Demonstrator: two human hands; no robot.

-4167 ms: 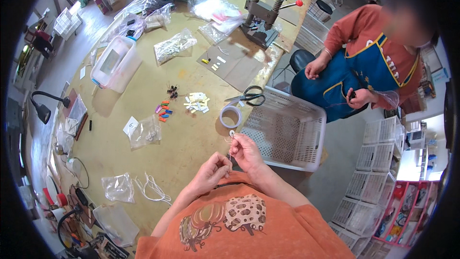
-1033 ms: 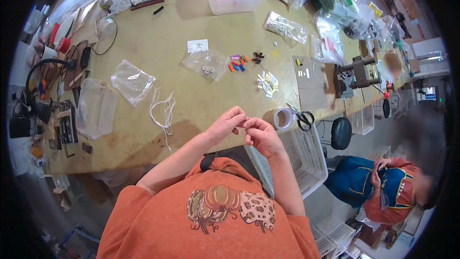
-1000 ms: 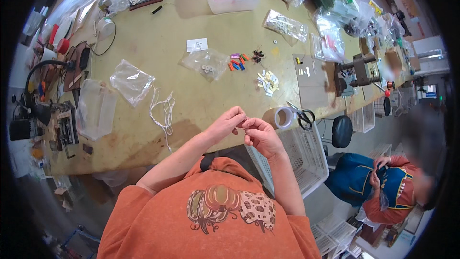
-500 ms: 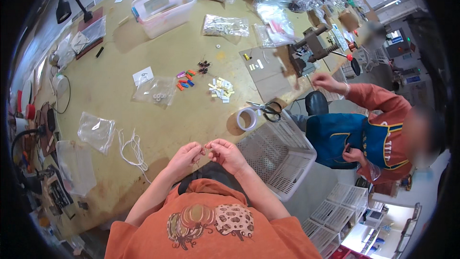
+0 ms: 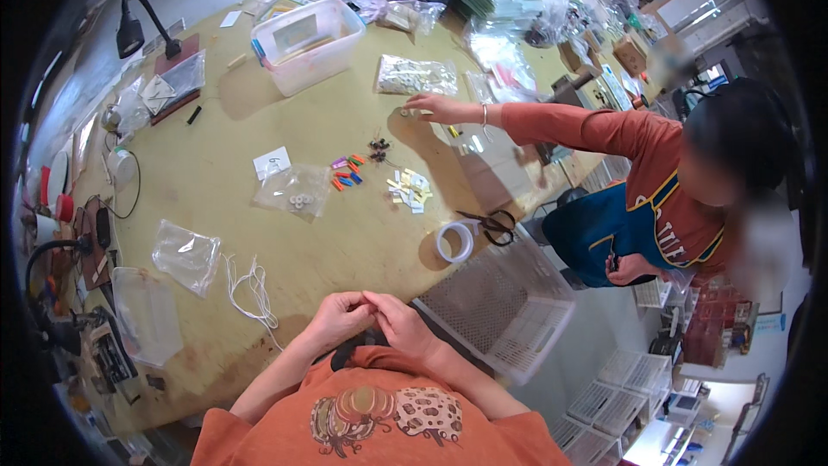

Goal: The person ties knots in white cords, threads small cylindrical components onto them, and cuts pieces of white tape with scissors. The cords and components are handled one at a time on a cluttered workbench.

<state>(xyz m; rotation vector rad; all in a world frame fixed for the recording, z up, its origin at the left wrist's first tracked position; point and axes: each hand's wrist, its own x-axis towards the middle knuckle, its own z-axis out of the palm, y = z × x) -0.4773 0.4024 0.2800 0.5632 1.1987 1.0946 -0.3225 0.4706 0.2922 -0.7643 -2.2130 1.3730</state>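
Two bare hands, both mine, meet in front of my orange T-shirt [image 5: 379, 406], just off the near edge of the pale olive tabletop [image 5: 302, 134]. Fingertips touch. Whatever may sit between them is hidden, so I cannot tell its position or long axis, nor whether either grip is clamped on anything.

Pose: left hand [image 5: 341, 319] has its back up, fingers curled inward and pointing right; right hand [image 5: 404, 325] mirrors it, fingers aimed up and left. Forearms rise from the lower edge and converge.

Nearest on the left: a loosely looped bundle of thin white cord [image 5: 252, 292], long axis running away from me, its loose tail pointing down and right toward my left forearm.

Right side: white perforated plastic basket [image 5: 470, 293] near my right hand; beyond, a white tape roll [image 5: 467, 243], then dark-handled scissors [image 5: 498, 226], blades pointing left.

Farther off, a co-worker's hand [image 5: 440, 108] reaches across the tabletop.
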